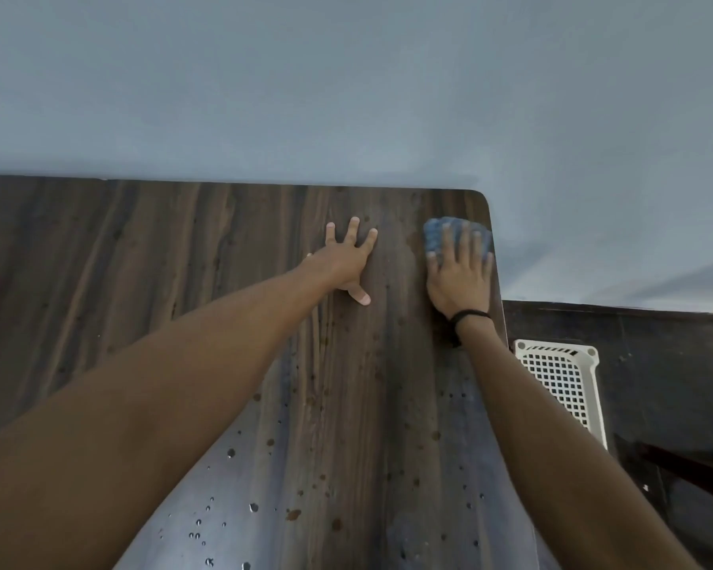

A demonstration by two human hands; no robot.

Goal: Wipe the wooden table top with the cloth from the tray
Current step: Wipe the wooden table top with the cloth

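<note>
the right hand [460, 281], fingers flat, is pressing the cloth [434, 237] on the surface [182, 281], best dragging it firmly toward the droplets [231, 453], the splayed left hand [344, 261] bracing.

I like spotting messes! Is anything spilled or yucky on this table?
Yes: water drops and small brown spots are scattered over the near part of the wooden table top. The right hand presses the blue cloth at the far right corner, away from them.

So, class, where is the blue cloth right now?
In the head view, the blue cloth lies at the far right corner of the wooden table, pressed under the right hand, with the left hand flat beside it.
</note>
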